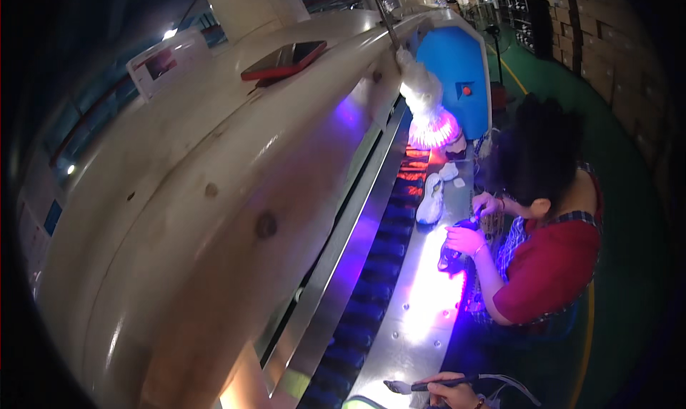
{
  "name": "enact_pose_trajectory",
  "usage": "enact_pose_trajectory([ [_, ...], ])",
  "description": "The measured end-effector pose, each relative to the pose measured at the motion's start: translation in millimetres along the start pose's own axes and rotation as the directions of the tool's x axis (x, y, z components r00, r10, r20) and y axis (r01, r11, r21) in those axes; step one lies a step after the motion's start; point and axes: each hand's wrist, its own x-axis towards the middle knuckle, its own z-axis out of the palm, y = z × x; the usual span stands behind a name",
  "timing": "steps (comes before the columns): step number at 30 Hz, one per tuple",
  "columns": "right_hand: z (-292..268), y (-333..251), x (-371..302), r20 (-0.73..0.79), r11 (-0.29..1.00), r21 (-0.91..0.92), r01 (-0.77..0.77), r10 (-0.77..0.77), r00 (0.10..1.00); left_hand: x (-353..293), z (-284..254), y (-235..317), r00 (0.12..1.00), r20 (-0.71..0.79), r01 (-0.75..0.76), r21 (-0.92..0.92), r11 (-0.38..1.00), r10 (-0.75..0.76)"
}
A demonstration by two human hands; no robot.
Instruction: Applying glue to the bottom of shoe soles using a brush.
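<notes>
My right hand is at the lower edge, with its fingers closed round a brush. The brush has a slim dark handle and a flat dark tip that points left over the metal ledge. From its rear end a thin pale tube trails off to the right. Just below the tip, the pale curved edge of a thing shows, mostly cut off by the frame; I cannot make out what it is. My left hand is not in view.
A co-worker in red works on a dark shoe under bright violet light. A white shoe lies farther along the ledge. Left runs a dark conveyor beside a large pale cover bearing a red-edged phone. A lamp hangs ahead.
</notes>
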Motion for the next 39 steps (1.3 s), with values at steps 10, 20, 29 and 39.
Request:
enact_pose_trajectory([
  [10,1.7,17.2,27.5,-0.016,0.996,0.045,-0.075,0.076,0.997,2.9,10.3,-3.7,0.999,-0.039,-0.003,0.026,1.000,0.004],
  [20,12.3,-5.4,9.3,0.064,0.996,0.032,-0.085,0.083,0.994,-139.8,-96.7,-76.5,0.970,-0.242,0.005,-0.001,1.000,-0.005],
  [29,26.7,28.4,-10.2,0.421,0.994,-0.032,-0.108,0.111,0.900,-401.2,-223.0,-185.1,0.863,-0.415,0.318,0.001,0.948,-0.289],
  [39,101.2,56.8,-75.3,0.678,0.992,-0.115,-0.060,0.122,0.725,-532.5,-293.1,-238.6,0.907,-0.123,0.397,-0.073,0.915,-0.403],
])
